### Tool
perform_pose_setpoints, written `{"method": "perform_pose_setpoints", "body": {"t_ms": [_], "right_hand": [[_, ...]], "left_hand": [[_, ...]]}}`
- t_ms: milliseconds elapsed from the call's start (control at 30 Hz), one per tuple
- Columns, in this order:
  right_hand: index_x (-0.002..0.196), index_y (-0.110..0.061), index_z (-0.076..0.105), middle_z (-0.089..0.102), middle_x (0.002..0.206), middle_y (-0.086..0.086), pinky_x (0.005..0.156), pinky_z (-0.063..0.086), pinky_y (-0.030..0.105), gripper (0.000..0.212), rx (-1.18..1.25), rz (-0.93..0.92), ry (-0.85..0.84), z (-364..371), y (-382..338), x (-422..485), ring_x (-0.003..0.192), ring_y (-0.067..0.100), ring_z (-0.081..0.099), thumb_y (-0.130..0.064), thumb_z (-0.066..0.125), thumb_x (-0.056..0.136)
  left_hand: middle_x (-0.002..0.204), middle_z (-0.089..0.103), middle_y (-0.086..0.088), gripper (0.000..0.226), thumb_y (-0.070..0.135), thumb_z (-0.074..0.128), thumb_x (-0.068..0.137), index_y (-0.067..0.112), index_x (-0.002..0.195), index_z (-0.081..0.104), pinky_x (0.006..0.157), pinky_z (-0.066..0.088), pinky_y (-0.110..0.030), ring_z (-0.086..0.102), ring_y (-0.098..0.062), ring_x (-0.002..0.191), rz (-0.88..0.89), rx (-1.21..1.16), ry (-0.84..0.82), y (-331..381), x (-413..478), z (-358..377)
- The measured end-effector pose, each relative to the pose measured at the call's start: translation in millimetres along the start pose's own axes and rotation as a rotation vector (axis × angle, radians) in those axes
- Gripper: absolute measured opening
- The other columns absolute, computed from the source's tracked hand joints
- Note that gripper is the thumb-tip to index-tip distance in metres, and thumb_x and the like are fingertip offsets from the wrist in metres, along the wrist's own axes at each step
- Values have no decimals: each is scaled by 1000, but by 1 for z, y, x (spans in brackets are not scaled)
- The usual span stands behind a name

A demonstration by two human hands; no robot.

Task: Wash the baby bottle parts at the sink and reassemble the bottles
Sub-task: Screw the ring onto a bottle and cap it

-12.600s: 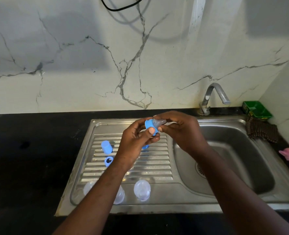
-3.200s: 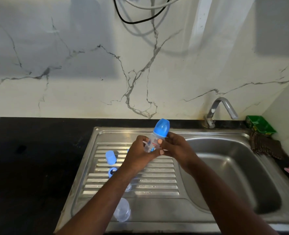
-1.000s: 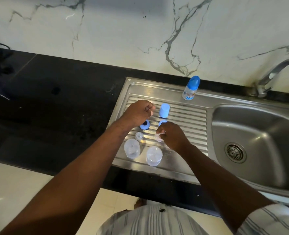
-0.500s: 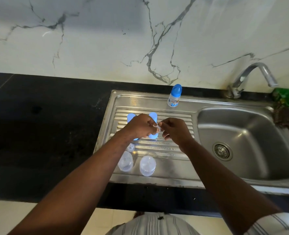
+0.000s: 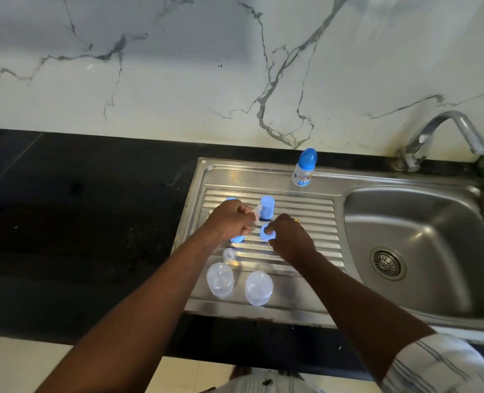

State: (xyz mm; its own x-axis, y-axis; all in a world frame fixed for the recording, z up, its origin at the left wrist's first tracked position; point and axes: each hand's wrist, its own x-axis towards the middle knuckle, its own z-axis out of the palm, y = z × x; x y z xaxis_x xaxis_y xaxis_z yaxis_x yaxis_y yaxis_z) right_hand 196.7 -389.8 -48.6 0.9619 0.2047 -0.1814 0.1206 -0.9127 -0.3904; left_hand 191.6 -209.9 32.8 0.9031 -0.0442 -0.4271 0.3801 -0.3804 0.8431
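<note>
1. One finished bottle [image 5: 304, 168] stands up on the back edge of the sink top, at 12 o'clock from the hands. It has a blue top. Its label has blue print, but it is too small to read.
2. Two bottles with no tops sit on the draining board [image 5: 306, 211], at 6 o'clock from the hands. The left clear bottle [image 5: 220, 279] and the right clear bottle [image 5: 258, 287] are side by side and do not touch.
3. There are two caps. The blue cap [image 5: 267, 207] stands up at 12 o'clock from the gap between the hands. The hidden cap [image 5: 229, 199] only peeks out behind the left hand.
4. There are two rings. The blue ring [image 5: 267, 234] is at the right hand's fingertips. The second ring [image 5: 237, 239] sticks out from under the left hand, at its 6 o'clock.
5. I can count two clear soft tops. The loose teat [image 5: 229, 254] lies on the board between the left hand and the left clear bottle. The held teat [image 5: 257, 214] is in the left hand.
6. The left hand [image 5: 233, 219] has curled fingers, and the tips pinch the held teat.
7. The right hand [image 5: 289, 236] is curled on the blue ring, with one fingertip in its hole. The two hands are near each other but apart.
8. One tap [image 5: 445, 131] is at 2 o'clock. One sink bowl [image 5: 433, 279] with one round drain [image 5: 387, 263] is at 3 o'clock.
9. One striped sleeve [image 5: 447, 364] covers the right arm at 5 o'clock.
</note>
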Motion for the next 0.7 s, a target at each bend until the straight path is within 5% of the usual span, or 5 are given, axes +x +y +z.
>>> {"method": "perform_pose_setpoints", "body": {"t_ms": [133, 333, 500, 700], "right_hand": [[112, -15, 70, 56, 117, 8, 86, 49, 34, 26, -16, -16, 0, 7, 1, 3, 106, 30, 59, -9, 64, 87], [94, -16, 74, 73, 92, -6, 67, 40, 7, 19, 560, 109, 270, -29, -11, -6, 80, 10, 67, -15, 81, 77], [124, -24, 59, 73, 105, 3, 81, 59, 31, 49, 1169, 11, 286, -71, -29, -36, 97, 17, 71, -5, 76, 84], [122, -17, 63, 72, 113, -3, 92, 57, 36, 44, 1082, -119, 272, -99, -38, -53, 104, 15, 69, 5, 70, 85]], "left_hand": [[86, 67, -15, 25, 15, 74, 88, 5, 109, 64, 84, 59, -45, 64, -24, 76, 9, -218, 6, 3, -13, -10], [84, 69, -8, 25, 5, 66, 94, 7, 119, 67, 83, 60, -42, 68, -28, 87, 122, -404, 94, 0, -22, -23], [86, 65, -18, 32, 7, 71, 90, 11, 122, 68, 86, 56, -54, 67, -32, 84, 213, -381, 126, 4, -28, -16], [101, 74, -7, 28, 14, 77, 87, 15, 114, 70, 79, 63, -36, 74, -22, 89, 292, -313, 150, 18, -37, -5]]}}
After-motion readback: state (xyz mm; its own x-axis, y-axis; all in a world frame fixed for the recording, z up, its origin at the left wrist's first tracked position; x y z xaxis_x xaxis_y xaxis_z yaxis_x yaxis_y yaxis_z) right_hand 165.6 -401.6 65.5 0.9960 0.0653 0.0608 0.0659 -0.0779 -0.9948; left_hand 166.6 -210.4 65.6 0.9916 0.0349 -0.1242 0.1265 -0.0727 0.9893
